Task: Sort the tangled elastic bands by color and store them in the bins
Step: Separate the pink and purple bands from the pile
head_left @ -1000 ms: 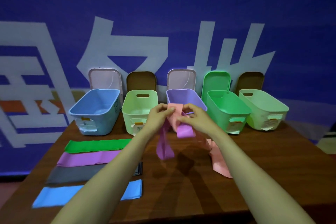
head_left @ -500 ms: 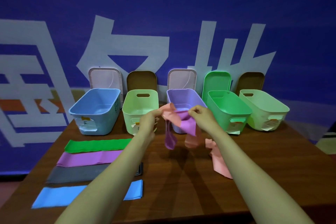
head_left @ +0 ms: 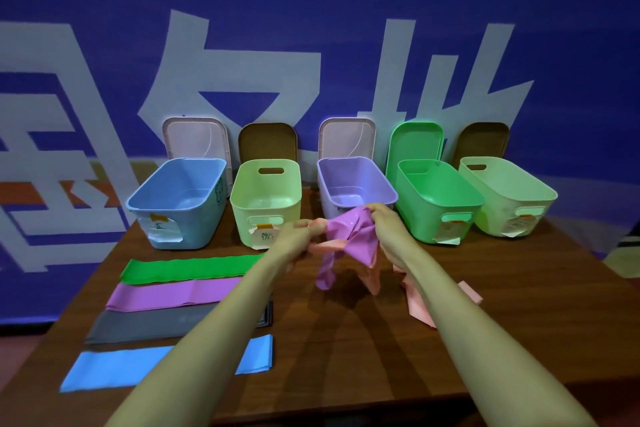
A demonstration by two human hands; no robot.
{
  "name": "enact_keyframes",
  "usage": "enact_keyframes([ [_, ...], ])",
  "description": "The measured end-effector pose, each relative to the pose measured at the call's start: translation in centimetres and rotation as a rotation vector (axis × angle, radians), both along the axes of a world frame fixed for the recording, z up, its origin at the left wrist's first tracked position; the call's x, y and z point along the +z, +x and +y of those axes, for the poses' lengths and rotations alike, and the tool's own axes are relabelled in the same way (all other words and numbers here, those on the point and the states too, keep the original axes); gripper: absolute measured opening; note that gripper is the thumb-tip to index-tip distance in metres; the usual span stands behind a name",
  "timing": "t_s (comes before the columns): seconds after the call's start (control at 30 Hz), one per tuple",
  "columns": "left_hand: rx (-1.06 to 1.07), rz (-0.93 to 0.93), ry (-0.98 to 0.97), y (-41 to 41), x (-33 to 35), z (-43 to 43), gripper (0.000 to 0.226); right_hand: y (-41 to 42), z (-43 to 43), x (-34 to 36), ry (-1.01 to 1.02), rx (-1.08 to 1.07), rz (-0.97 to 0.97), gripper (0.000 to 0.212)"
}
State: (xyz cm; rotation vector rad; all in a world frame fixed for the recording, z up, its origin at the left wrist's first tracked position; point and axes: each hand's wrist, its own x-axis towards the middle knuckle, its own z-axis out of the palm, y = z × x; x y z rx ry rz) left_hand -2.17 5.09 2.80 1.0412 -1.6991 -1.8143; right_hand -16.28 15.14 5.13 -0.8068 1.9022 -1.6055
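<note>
Head view: your left hand (head_left: 298, 236) pinches one end of the pink band (head_left: 372, 279), and your right hand (head_left: 389, 230) has its fingers curled round the bunched purple band (head_left: 348, 236). The knot hangs between the two hands, above the middle of the desk (head_left: 526, 291), just before the purple bin (head_left: 358, 199). The purple band droops downward from your right fingers; the pink one runs sideways, its tail lying on the desk toward the right edge. Your right hand is nearer that bin

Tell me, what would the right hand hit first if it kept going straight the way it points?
Probably the front rim of the purple bin; the right hand, gripping the tangled bands, points at it. Depth between them is unclear.
</note>
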Motion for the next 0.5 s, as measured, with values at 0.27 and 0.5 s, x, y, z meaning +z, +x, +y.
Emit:
enact_keyframes([
  [0.27,0.13,0.012,0.007,-0.7,-0.2,0.0,0.02,-0.4,0.7,-1.2,0.078,0.249,0.394,0.01],
  [0.5,0.23,-0.05,0.059,0.1,-1.3,-0.8,0.014,-1.4,0.5,-1.0,-0.254,-0.032,-0.18,0.018],
])
